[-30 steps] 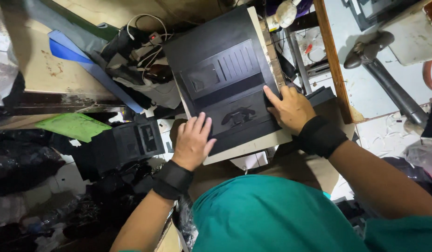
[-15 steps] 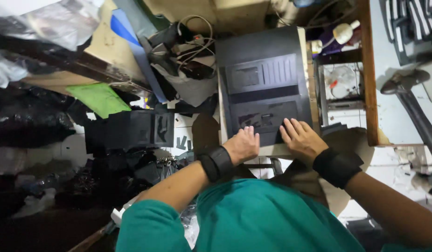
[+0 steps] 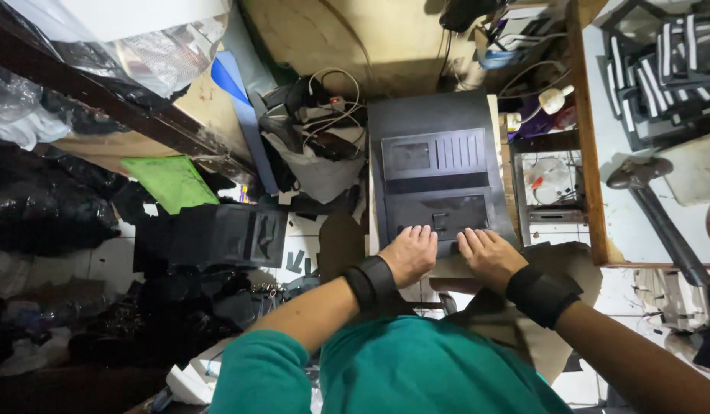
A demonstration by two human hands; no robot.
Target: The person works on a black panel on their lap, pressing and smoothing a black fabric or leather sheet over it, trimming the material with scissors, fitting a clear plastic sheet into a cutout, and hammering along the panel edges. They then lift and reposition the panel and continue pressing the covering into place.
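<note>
A dark grey rectangular plastic panel with a vented recess lies flat in front of me on a pale board. My left hand rests palm down on the panel's near edge, fingers spread flat. Beside it my right hand presses on the same near edge, fingers extended. Both wrists carry black wrist straps. Neither hand grips anything; both lie on the panel's surface side by side, nearly touching.
A black moulded housing sits to the left on the tiled floor, next to a green sheet. Tangled cables and a white bag lie behind it. A wooden-edged bench with a metal tool stands at right.
The view has shifted so the panel sits straight ahead. Both hands slid down to the panel's near edge and now lie close together; a second ago they were farther apart.
</note>
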